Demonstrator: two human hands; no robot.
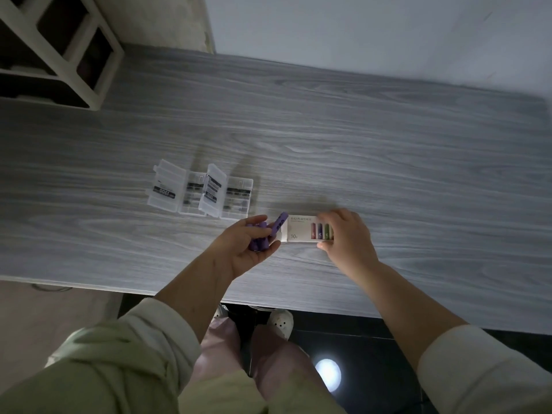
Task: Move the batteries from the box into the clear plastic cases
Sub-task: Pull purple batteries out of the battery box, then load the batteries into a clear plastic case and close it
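Note:
A white battery box [301, 230] printed with coloured batteries lies on the grey wood-grain table [328, 144], and my right hand [346, 234] grips its right end. My left hand [251, 246] is cupped palm-up at the box's left end, holding several purple batteries [260, 236]. One purple battery [279, 224] sticks out between the box's open end and my fingers. Two clear plastic cases stand open on the table beyond my left hand, the left case [176, 189] and the right case [225, 194], both with lids raised and labels showing through.
A white open shelf unit [59, 49] stands at the table's far left corner. A pale wall runs behind the table. The table's front edge passes just below my forearms, with my legs and slippers [280, 322] on the dark floor beneath.

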